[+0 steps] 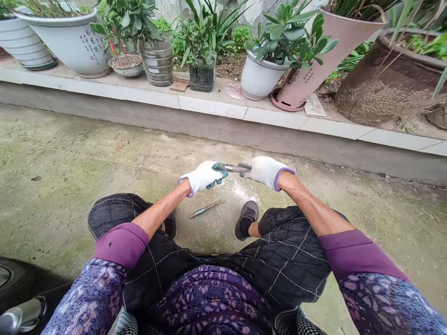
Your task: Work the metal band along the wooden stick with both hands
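Observation:
My left hand [203, 177] and my right hand [264, 171] wear white knit gloves with purple cuffs and green-coated palms. Both hands grip a short steel bar [233, 168], possibly a file, which runs horizontally between them. Its ends are hidden inside the gloves. Below them, a second tapered steel tool [206, 209], probably a file, lies on the concrete ground [87, 172] between my feet. A pale powdery patch [240, 191] marks the concrete just under my right hand.
My dark shoe [247, 218] and dark checked trousers [286, 260] lie below my hands. Ahead, a low concrete ledge [223, 109] carries several potted plants and large planters. A black tyre [17, 284] sits at the lower left.

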`<state>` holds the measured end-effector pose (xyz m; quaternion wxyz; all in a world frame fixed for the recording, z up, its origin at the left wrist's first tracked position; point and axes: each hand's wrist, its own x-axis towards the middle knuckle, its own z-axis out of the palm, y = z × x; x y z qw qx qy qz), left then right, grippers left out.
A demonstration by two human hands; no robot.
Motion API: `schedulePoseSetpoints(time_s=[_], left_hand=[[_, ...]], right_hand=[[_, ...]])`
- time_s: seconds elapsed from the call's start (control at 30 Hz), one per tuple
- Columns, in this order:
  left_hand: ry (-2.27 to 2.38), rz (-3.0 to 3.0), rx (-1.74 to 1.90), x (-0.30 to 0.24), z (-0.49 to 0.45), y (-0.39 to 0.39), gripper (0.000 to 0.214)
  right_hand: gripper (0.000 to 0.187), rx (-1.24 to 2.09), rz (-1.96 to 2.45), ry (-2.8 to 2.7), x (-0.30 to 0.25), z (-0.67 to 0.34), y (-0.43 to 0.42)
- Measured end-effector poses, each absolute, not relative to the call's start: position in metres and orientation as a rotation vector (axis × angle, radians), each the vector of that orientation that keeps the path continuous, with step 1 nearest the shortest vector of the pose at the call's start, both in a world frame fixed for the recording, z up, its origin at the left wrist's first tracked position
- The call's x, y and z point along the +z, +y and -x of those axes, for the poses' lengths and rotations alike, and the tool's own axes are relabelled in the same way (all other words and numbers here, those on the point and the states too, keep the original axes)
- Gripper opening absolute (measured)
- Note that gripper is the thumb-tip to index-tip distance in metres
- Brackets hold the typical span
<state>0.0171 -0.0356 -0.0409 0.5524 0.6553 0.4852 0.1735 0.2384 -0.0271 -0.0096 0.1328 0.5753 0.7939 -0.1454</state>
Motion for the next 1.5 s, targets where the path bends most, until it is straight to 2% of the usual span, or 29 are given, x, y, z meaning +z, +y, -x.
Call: schedulePoseSetpoints(time_s=[0.13, 0.2, 0.27, 0.33, 0.4, 0.5, 0.57, 0.7, 0.77, 0.9, 1.0, 1.13, 1.23, 1.37, 1.5], left_hand=[[1.095, -1.402, 0.498, -0.041, -0.021, -0.036, 0.018], [1.084, -1.342, 0.552, -0.042, -0.02, -0.033, 0.018], [1.078, -1.307, 0.589, -0.045, -0.018, -0.029, 0.018], [1.074, -1.318, 0.607, -0.047, -0.016, -0.024, 0.019], [1.072, -1.37, 0.599, -0.048, -0.012, -0.02, 0.019], [1.038, -1.5, 0.521, -0.045, -0.007, -0.016, 0.016], [1.025, -1.585, 0.462, -0.043, -0.005, -0.016, 0.014], [1.134, -1.665, 0.356, -0.044, -0.01, -0.022, 0.008], [1.181, -1.592, 0.388, -0.044, -0.015, -0.027, 0.008], [1.119, -1.393, 0.52, -0.04, -0.02, -0.031, 0.014], [1.06, -1.317, 0.547, -0.038, -0.019, -0.029, 0.015], [1.072, -1.3, 0.575, -0.045, -0.017, -0.026, 0.015], [1.088, -1.35, 0.597, -0.049, -0.014, -0.022, 0.015], [0.988, -1.553, 0.521, -0.042, -0.006, -0.014, 0.015], [1.016, -1.752, 0.42, -0.033, -0.001, -0.013, 0.02]], right_hand=[[0.04, -0.422, -1.964, 2.383, -0.005, -0.247, -0.018], [0.042, -0.709, -2.12, 2.415, -0.001, -0.249, -0.02], [0.044, -1.173, -2.19, 2.392, 0.005, -0.248, -0.025], [0.046, -1.589, -2.085, 2.323, 0.01, -0.247, -0.032], [0.048, -1.776, -1.847, 2.272, 0.015, -0.246, -0.039], [0.043, -1.718, -1.469, 2.221, 0.014, -0.245, -0.047], [0.035, -1.447, -1.372, 2.243, 0.008, -0.242, -0.047], [0.025, -0.608, -1.546, 2.301, -0.006, -0.231, -0.04], [0.03, -0.426, -1.645, 2.297, -0.008, -0.23, -0.033], [0.041, -0.28, -1.863, 2.328, -0.001, -0.24, -0.023], [0.045, -0.415, -2.082, 2.418, 0.006, -0.25, -0.023], [0.05, -1.245, -2.145, 2.409, 0.012, -0.249, -0.034], [0.054, -1.583, -1.842, 2.326, 0.014, -0.246, -0.043], [0.043, -1.624, -1.474, 2.237, 0.014, -0.249, -0.047], [0.033, -1.409, -1.388, 2.272, 0.008, -0.249, -0.047]])
